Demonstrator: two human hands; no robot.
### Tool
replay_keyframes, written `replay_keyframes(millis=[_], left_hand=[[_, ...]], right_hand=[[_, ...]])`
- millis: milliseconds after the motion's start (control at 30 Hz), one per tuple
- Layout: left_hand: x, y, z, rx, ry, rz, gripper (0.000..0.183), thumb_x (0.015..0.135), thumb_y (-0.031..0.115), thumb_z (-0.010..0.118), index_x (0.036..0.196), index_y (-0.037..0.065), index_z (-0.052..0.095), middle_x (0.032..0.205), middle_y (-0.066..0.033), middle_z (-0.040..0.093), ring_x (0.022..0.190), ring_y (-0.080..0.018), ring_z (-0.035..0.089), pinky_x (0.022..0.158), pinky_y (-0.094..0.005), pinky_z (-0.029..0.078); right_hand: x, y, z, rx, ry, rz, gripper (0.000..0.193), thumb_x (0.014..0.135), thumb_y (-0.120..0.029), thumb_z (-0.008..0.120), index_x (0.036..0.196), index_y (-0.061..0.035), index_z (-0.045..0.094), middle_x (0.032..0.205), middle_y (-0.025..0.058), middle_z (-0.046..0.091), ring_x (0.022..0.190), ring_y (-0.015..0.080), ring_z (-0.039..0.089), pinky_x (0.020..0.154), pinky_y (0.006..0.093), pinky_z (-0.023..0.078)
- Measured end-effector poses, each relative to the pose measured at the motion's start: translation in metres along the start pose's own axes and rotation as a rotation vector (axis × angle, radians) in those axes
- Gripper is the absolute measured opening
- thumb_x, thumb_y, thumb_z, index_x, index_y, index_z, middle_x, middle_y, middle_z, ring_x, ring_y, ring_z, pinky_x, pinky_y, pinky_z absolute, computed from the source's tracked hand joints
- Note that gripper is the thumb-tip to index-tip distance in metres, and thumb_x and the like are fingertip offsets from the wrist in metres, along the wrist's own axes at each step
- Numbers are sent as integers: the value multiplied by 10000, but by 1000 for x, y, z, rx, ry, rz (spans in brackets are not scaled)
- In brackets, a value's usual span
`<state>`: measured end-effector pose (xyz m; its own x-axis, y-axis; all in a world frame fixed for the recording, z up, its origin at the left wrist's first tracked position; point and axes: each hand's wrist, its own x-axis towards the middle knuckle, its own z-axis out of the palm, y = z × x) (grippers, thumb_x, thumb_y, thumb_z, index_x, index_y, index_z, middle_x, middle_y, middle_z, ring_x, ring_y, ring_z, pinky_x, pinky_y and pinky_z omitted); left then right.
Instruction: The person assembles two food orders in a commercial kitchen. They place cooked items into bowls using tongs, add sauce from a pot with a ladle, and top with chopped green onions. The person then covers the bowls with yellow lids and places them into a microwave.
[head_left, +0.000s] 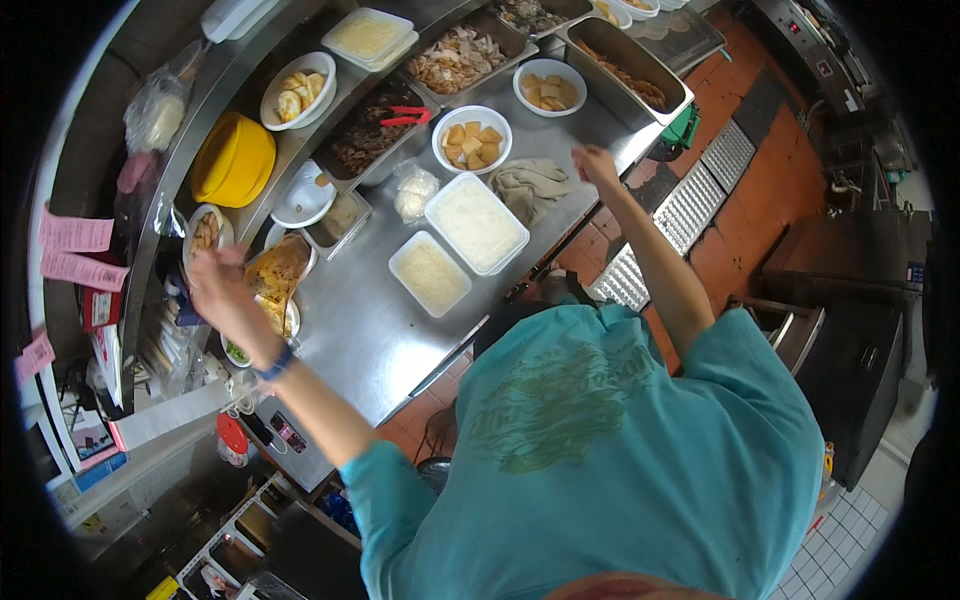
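My left hand (pixel 215 280) hung over the left end of the table (pixel 370 330), fingers loosely curled and blurred, so I could not tell whether it gripped anything. Right beside it, toward the table's middle, lay the plate (pixel 278 275) with its flat yellow-brown food, the long axis of that food running from near my wrist up and away toward the back shelf. The plate lay to the right of that hand and almost touching it, so my left was by far the nearer arm. A small bowl (pixel 205 232) of pale pieces stood just behind my knuckles. My right hand (pixel 592 163) was stretched far out over the right end, fingers bunched downward and, as far as I could see, holding nothing, just beside a crumpled rag (pixel 530 185). Between my arms sat two shallow white tubs (pixel 477 222) of pale grainy stuff, side by side, their long sides slanting with the table's edge. Beyond them stood a bowl of tan cubes (pixel 471 140), a tray with red tongs (pixel 405 117), and a yellow container (pixel 235 160) up on the shelf.
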<state>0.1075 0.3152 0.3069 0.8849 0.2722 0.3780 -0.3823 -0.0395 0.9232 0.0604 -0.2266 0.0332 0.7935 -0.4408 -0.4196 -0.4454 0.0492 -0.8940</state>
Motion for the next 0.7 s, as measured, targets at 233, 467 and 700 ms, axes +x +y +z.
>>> replay_keyframes(millis=[233, 467, 700], left_hand=[[-210, -33, 129, 60, -279, -825, 194, 995, 178, 585, 1109, 23, 608, 602, 13, 505, 557, -116, 537, 644, -295, 507], [-253, -81, 288, -129, -121, -821, 304, 980, 183, 620, 1238, 41, 545, 1062, -84, 621, 1006, -183, 603, 897, -331, 486], [-255, -128, 372, -570, 153, -922, 644, 959, 220, 647, 1500, 73, 332, 1431, -117, 481, 1332, -261, 470, 1067, -443, 430]], right_hand=[[151, -12, 24, 426, 207, 388, 367, 943, -272, 620, 1075, 68, 580, 855, 129, 642, 663, 225, 646, 588, 316, 591], [101, -8, -28, 199, -75, 175, 376, 981, -203, 568, 1046, 168, 585, 906, 195, 695, 700, 262, 713, 609, 336, 612], [47, -115, -94, -411, -879, 34, 371, 1005, -262, 543, 1151, 73, 606, 855, 124, 698, 677, 166, 690, 588, 294, 569]])
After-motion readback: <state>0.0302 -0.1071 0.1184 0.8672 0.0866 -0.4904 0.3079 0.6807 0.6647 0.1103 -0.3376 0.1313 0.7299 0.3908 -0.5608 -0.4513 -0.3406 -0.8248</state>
